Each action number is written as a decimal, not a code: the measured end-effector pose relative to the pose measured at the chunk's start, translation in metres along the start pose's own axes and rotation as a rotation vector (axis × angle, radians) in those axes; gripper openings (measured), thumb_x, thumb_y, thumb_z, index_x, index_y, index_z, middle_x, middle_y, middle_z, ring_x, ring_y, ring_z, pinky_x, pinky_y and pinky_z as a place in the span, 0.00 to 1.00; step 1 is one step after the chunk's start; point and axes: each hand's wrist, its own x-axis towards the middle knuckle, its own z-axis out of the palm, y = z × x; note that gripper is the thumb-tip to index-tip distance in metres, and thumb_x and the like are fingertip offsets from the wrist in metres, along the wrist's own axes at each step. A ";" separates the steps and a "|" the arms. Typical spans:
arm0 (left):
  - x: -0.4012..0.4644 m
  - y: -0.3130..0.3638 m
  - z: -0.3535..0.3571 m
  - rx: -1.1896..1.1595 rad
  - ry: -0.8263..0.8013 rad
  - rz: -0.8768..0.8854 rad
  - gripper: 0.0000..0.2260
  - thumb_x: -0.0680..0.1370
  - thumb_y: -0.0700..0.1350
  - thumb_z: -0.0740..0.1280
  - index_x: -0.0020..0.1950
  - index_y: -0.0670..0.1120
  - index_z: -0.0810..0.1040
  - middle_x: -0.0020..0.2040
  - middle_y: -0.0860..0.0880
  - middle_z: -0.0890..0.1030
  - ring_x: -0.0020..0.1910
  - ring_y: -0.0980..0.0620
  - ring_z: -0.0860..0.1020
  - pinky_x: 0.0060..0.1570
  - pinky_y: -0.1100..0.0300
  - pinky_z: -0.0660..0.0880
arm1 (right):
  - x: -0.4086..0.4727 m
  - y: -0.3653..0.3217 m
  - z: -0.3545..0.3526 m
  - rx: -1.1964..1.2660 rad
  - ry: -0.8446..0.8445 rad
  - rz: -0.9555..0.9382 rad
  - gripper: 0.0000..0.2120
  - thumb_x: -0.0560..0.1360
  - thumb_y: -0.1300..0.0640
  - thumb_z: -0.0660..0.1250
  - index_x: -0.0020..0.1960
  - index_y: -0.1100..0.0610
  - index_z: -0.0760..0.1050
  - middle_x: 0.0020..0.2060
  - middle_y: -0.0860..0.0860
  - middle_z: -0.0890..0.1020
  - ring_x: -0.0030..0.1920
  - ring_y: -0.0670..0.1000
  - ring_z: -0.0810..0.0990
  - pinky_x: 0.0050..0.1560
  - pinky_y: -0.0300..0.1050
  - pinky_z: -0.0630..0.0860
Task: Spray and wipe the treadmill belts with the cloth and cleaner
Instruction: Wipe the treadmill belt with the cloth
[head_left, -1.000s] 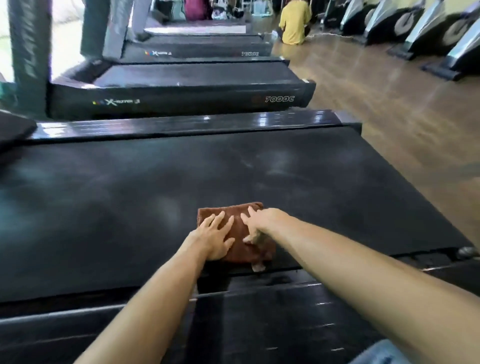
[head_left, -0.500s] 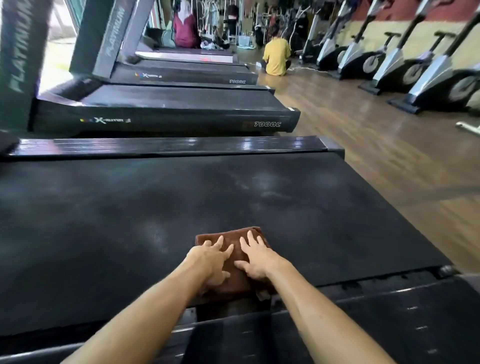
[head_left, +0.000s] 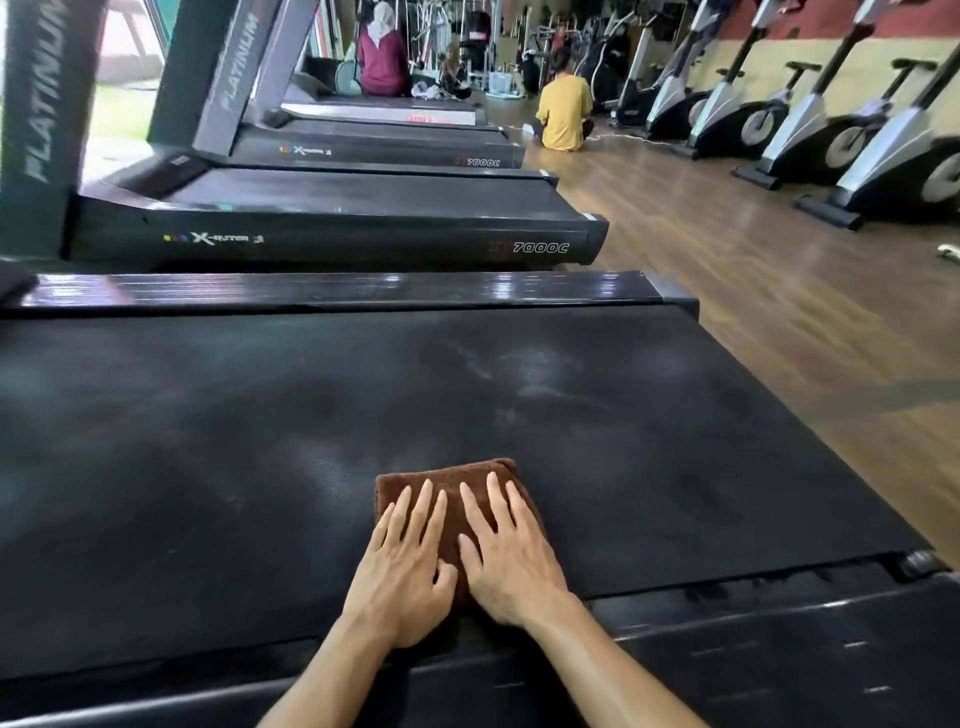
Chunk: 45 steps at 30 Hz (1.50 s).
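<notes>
Left hand (head_left: 402, 571), right hand (head_left: 511, 556) flat, fingers spread, pressing folded brown cloth (head_left: 452, 480) on treadmill belt (head_left: 208, 441).

The cloth (head_left: 457, 491) is a plain dark brown. The treadmill belt (head_left: 260, 441) is matt black with pale grey smudges, and its side rail (head_left: 337, 291) is glossy black. The next treadmill (head_left: 332, 239) is black with white lettering. The floor (head_left: 753, 291) is brown wood-grain. A seated person's shirt (head_left: 563, 111) is yellow; another's top (head_left: 383, 65) is maroon.
</notes>
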 end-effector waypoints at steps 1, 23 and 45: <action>0.001 -0.001 -0.001 0.000 0.004 0.011 0.41 0.71 0.59 0.36 0.83 0.46 0.37 0.82 0.50 0.34 0.80 0.50 0.31 0.78 0.55 0.32 | -0.002 0.002 0.002 0.001 0.016 -0.002 0.36 0.78 0.37 0.33 0.84 0.47 0.39 0.83 0.52 0.37 0.83 0.54 0.36 0.82 0.50 0.39; -0.053 -0.156 -0.017 0.016 0.238 -0.473 0.30 0.84 0.55 0.51 0.84 0.47 0.50 0.84 0.52 0.46 0.82 0.56 0.43 0.81 0.51 0.42 | 0.098 -0.035 0.010 -0.067 0.214 0.304 0.43 0.81 0.31 0.47 0.84 0.58 0.43 0.82 0.64 0.41 0.82 0.66 0.37 0.79 0.67 0.38; -0.050 -0.157 -0.017 0.105 0.187 -0.468 0.36 0.77 0.60 0.40 0.84 0.49 0.52 0.84 0.51 0.50 0.83 0.54 0.47 0.78 0.50 0.47 | 0.013 -0.066 0.040 -0.133 0.104 -0.267 0.38 0.76 0.25 0.47 0.83 0.35 0.48 0.84 0.40 0.45 0.83 0.52 0.41 0.78 0.70 0.40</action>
